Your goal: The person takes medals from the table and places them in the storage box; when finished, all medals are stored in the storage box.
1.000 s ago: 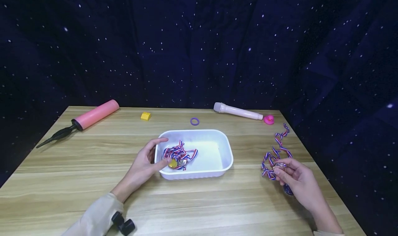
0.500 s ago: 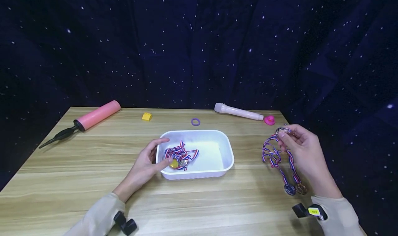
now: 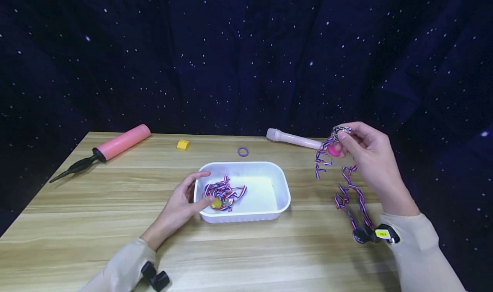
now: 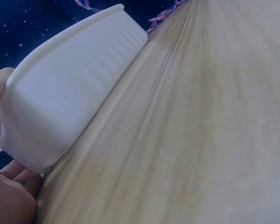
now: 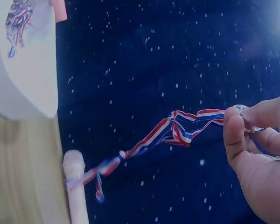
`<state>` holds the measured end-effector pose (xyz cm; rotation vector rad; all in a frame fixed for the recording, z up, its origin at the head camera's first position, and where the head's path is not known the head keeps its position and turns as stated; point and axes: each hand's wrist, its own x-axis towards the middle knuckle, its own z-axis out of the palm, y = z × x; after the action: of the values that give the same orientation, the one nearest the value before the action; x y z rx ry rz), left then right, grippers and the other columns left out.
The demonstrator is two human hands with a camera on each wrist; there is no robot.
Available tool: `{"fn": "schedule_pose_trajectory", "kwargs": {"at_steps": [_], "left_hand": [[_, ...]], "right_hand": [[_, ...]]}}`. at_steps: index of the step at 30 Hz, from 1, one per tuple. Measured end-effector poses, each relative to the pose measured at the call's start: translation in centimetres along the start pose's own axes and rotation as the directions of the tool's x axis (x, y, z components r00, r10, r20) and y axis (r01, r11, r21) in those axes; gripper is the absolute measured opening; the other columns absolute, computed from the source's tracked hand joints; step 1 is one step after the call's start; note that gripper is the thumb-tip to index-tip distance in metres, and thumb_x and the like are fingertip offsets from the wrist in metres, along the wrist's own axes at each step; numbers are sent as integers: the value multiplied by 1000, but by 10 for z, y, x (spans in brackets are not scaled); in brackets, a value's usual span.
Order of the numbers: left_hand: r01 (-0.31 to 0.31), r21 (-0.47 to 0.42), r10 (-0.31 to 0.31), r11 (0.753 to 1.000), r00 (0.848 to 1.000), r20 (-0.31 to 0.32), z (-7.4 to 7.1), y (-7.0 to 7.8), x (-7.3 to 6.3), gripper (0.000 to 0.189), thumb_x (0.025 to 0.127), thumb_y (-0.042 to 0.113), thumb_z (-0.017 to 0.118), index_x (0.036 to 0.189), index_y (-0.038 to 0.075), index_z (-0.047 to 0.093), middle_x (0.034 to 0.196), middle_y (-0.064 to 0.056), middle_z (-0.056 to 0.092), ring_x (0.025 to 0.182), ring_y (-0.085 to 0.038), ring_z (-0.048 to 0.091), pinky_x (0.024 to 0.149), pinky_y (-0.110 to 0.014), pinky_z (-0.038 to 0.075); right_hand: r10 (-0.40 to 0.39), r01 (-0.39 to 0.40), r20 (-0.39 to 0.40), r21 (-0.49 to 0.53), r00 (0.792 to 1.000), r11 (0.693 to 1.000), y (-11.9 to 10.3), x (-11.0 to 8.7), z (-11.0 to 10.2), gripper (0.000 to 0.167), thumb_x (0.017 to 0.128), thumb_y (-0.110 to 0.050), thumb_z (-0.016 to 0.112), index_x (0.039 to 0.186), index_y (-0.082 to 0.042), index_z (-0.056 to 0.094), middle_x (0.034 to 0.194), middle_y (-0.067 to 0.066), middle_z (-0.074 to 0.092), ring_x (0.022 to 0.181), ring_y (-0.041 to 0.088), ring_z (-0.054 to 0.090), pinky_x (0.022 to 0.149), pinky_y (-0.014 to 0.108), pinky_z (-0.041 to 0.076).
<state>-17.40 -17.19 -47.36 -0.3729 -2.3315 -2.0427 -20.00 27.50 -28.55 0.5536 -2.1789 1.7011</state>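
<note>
My left hand [image 3: 173, 210] holds the left end of a white plastic tub [image 3: 269, 189], thumb over the rim and other fingers against the outside wall, as the left wrist view also shows. Inside lie a gold medal [image 3: 216, 203], a silver-looking medal [image 3: 227, 202] and tangled red, white and blue ribbons. Raised at the right, my right hand [image 3: 373, 163] pinches a silver-coloured medal [image 3: 339, 133] between thumb and fingers; its striped ribbon [image 5: 154, 135] dangles. Below that hand, a dark medal [image 3: 360, 236] with ribbon lies on the table, another medal partly hidden by the wrist camera.
Along the table's back stand or lie a pink hand pump [image 3: 123, 143], a yellow block [image 3: 183, 145], a purple ring [image 3: 243, 151] and a pale microphone [image 3: 292, 139]. A pink rubber duck [image 3: 333, 150] is partly covered by the ribbon. A dark starry cloth hangs behind.
My right hand has lifted the silver-coloured medal up and away from the other medals, and its ribbon has come free of theirs. My left hand stays on the tub.
</note>
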Motion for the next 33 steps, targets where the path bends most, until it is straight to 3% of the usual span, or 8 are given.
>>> {"fn": "schedule_pose_trajectory", "kwargs": {"at_steps": [8,14,23,30,33], "left_hand": [[-1,-8,1,1000,1000,6,-2,0,0,74,96,11,88,161,10,52,168,-14,48,159,-34,43,136,-50,28],[-6,-1,6,1000,1000,7,-2,-1,0,74,96,13,88,161,11,52,168,-16,49,159,-34,44,135,-51,29],[-11,-10,11,1000,1000,17,-2,-2,0,74,96,13,89,160,12,53,167,-14,50,155,-33,49,127,-26,40],[-11,-8,11,1000,1000,14,-3,-3,0,73,95,14,89,159,13,54,167,-12,51,158,-32,46,134,-47,31],[-11,-15,11,1000,1000,15,-4,-3,0,73,96,12,88,160,12,53,169,-11,48,160,-32,43,136,-48,28]], "right_hand": [[-27,34,67,-101,997,994,-15,19,37,27,114,-15,66,134,1,74,87,7,73,73,16,66,61,19,56],[-39,51,120,-93,992,994,-14,29,66,24,113,-8,66,135,-4,74,94,12,71,77,21,69,68,21,61],[-12,9,169,16,986,1000,4,32,100,29,107,4,68,135,3,64,96,12,71,74,16,70,67,23,61],[39,-37,199,-14,979,999,30,24,112,21,105,6,70,125,4,64,97,17,74,75,15,67,63,24,55],[69,-56,226,-60,972,997,40,18,116,18,105,5,71,122,3,68,99,19,77,79,16,66,66,23,54]]}}
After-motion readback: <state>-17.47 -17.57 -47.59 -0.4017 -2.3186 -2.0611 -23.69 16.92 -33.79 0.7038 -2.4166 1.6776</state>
